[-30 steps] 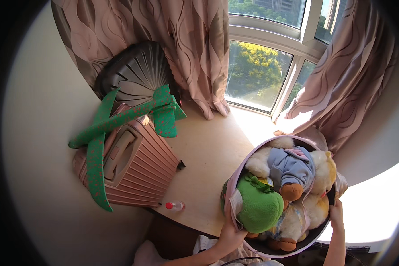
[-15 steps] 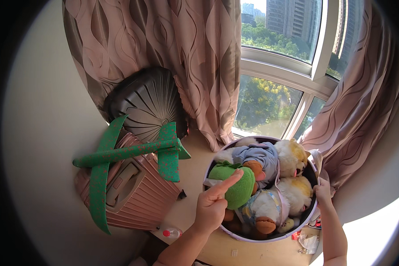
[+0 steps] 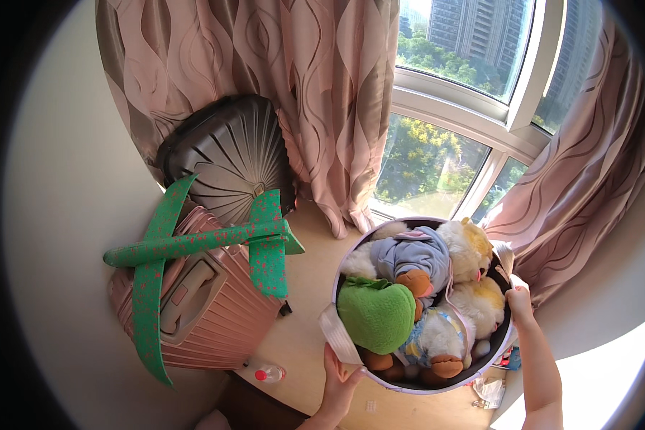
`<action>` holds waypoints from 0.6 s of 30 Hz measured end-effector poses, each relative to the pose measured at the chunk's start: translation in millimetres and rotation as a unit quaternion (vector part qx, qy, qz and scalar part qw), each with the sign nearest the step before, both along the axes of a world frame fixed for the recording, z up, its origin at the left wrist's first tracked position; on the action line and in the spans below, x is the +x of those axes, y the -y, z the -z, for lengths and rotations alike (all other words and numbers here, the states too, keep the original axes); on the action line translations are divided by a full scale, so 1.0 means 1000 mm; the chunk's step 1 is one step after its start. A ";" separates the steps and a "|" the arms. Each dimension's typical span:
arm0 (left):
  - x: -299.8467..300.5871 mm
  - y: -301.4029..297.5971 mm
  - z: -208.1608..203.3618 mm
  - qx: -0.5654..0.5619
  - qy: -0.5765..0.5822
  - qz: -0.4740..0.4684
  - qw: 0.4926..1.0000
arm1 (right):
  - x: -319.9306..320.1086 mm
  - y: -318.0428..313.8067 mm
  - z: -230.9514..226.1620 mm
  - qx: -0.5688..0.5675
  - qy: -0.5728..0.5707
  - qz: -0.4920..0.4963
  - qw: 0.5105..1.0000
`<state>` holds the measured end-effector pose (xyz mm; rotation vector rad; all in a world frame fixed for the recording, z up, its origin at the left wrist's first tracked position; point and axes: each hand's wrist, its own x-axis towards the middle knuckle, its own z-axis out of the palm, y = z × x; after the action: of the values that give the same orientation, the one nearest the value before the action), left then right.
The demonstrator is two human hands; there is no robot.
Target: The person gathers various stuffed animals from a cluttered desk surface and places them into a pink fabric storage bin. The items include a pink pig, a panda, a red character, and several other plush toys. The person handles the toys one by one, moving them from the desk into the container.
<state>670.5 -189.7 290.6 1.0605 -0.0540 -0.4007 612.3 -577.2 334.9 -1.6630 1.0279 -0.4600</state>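
Observation:
A round storage basket [image 3: 335,290] with a pale rim and dark inside is packed with plush toys. Among them are a round green plush [image 3: 375,314], a plush in a grey-blue hoodie [image 3: 412,258] and white-and-yellow plush dogs [image 3: 466,247]. At the basket's near left side, my left hand [image 3: 338,390] grips the lower end of a pale strap handle [image 3: 339,335], thumb on one side and fingers on the other, partly hidden. My right hand [image 3: 521,304] is closed around the opposite strap handle [image 3: 504,259] at the right rim.
Left stands a pink ribbed suitcase [image 3: 226,315] with a green toy plane [image 3: 193,242] lying across it. Behind are a black ribbed case [image 3: 229,158] and curtains [image 3: 330,93] by a window [image 3: 430,165]. A red-capped bottle [image 3: 270,373] and a plastic packet [image 3: 489,392] lie near the basket.
My left hand has come off the green plush, down to the left strap handle, which now stands out from the rim. My right hand keeps its hold.

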 end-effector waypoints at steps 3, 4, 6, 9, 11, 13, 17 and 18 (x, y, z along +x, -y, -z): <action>-0.020 0.030 -0.010 0.081 0.024 0.091 0.992 | -0.022 0.010 0.015 -0.049 -0.064 0.052 0.995; -0.018 0.033 -0.010 0.093 -0.006 0.123 0.988 | -0.030 0.013 0.018 -0.071 -0.079 0.061 0.993; -0.013 0.032 -0.006 0.107 -0.020 0.110 0.988 | -0.021 -0.018 0.006 -0.082 -0.096 0.080 0.989; 0.011 0.051 -0.013 0.070 0.043 0.016 0.997 | -0.022 -0.011 0.013 -0.058 0.049 0.011 0.997; 0.040 0.058 -0.039 0.024 0.026 0.024 0.999 | -0.013 -0.009 0.007 -0.064 0.105 0.012 0.992; 0.065 0.058 -0.047 -0.006 0.021 0.013 1.000 | 0.006 -0.006 0.002 -0.083 0.126 -0.014 0.988; 0.127 0.050 -0.037 -0.045 0.045 -0.017 0.998 | 0.068 -0.012 -0.009 -0.065 0.149 -0.041 0.986; 0.143 0.047 -0.032 -0.060 0.046 -0.021 0.997 | 0.087 -0.021 -0.017 -0.050 0.161 -0.046 0.985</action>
<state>813.5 -237.1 323.0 0.9588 -0.1365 -0.3054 699.3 -555.9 351.6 -1.6495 0.6971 -0.7033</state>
